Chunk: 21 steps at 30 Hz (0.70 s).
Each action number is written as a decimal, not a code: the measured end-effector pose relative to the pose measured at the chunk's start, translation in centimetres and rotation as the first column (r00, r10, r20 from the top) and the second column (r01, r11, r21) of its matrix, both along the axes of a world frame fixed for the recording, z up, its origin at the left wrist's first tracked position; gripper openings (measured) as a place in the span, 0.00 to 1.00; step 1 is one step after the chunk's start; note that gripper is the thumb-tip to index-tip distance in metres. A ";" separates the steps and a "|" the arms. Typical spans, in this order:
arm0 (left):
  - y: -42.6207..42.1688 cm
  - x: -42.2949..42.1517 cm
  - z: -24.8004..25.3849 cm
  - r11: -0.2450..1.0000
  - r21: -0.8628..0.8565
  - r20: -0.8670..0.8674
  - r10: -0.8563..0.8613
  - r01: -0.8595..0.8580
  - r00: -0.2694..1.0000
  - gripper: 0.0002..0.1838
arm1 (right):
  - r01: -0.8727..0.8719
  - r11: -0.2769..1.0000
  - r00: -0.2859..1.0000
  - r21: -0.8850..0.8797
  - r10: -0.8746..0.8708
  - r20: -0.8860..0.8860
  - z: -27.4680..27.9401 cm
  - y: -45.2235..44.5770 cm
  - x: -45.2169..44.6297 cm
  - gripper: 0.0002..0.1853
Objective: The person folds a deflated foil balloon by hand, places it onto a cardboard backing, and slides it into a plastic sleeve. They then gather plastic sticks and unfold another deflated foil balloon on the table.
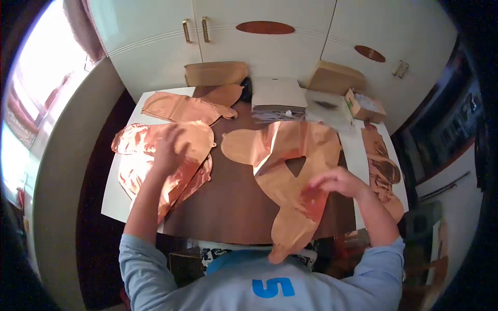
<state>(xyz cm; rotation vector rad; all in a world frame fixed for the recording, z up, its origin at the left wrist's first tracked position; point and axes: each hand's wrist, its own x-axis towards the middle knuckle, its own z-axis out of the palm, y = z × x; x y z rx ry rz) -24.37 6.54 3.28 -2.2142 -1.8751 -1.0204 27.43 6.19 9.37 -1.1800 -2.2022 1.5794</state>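
Note:
A flat copper-coloured foil piece [280,189] with rounded lobes and a small triangular opening lies at the centre-right, its lower lobe reaching past the table's front edge. Just above its right side is my right hand [337,181], fingers apart and holding nothing. At the left, my left hand [168,155] rests over a stack of shiny foil pieces [137,166]; blur and the foil hide how its fingers lie. Behind that stack lies another folded foil piece [174,106].
Along the back stand a white box [277,93], a cardboard box [217,73], another cardboard box [334,78] and a small open box [365,106]. More crumpled foil [383,168] lies at the right edge of the table [223,217]. White cabinets [270,46] rise behind.

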 end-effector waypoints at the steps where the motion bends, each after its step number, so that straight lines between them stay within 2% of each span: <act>1: 0.0 3.3 1.0 0.992 -0.049 -0.012 -0.115 0.114 0.993 0.30 | 0.183 0.966 0.977 0.185 -0.200 0.079 0.0 -0.3 -1.4 0.17; 2: -0.1 6.4 1.5 0.969 -0.098 -0.020 -0.230 0.227 0.973 0.30 | 0.336 0.865 0.907 0.373 -0.403 0.118 0.1 -0.7 -2.7 0.17; 3: 0.0 8.9 1.2 0.944 -0.105 -0.117 -0.325 0.314 0.938 0.31 | 0.391 0.851 0.857 0.350 -0.475 0.197 -0.9 -1.2 -3.7 0.26; 4: -0.1 10.8 0.5 0.909 -0.119 -0.213 -0.416 0.399 0.884 0.32 | 0.266 0.802 0.843 0.535 -0.462 0.274 -3.0 -2.0 -4.1 0.30; 6: -1.0 13.4 -1.6 0.867 -0.241 -0.231 -0.488 0.436 0.842 0.34 | -0.054 0.615 0.765 0.787 -0.480 0.428 -7.2 -4.4 -3.9 0.37; 8: -4.1 14.7 -1.3 0.843 -0.349 -0.242 -0.504 0.410 0.829 0.37 | -0.123 0.666 0.867 0.736 -0.289 0.406 -8.1 -6.0 -1.6 0.43; 9: -6.2 15.1 -0.3 0.845 -0.356 -0.278 -0.503 0.398 0.818 0.34 | -0.166 0.681 0.905 0.714 -0.183 0.385 -8.1 -5.9 -0.4 0.45; 12: -11.9 15.0 3.5 0.835 -0.387 -0.344 -0.525 0.392 0.779 0.25 | -0.329 0.742 0.901 0.584 0.061 0.430 -5.4 -4.9 1.8 0.47; 13: -12.3 14.8 4.6 0.773 -0.500 -0.253 -0.561 0.390 0.788 0.23 | -0.348 0.753 0.901 0.558 0.104 0.422 -5.1 -3.8 1.9 0.46; 15: -12.9 14.9 5.5 0.612 -0.690 -0.054 -0.576 0.387 0.815 0.20 | -0.292 0.779 0.948 0.555 0.159 0.276 -5.3 -1.4 0.7 0.40; 18: -10.1 15.5 5.4 0.754 -0.347 0.075 -0.571 0.558 0.817 0.14 | -0.185 0.850 0.982 0.494 0.180 0.058 -6.2 2.7 -2.7 0.29; 19: -8.7 15.6 5.7 0.733 -0.408 0.034 -0.584 0.545 0.811 0.11 | -0.142 0.881 0.986 0.452 0.168 -0.017 -6.6 3.5 -3.5 0.25; 21: -6.5 16.3 4.0 0.798 -0.192 -0.034 -0.588 0.572 0.808 0.18 | -0.082 0.907 0.987 0.414 0.131 -0.091 -7.5 4.9 -4.3 0.21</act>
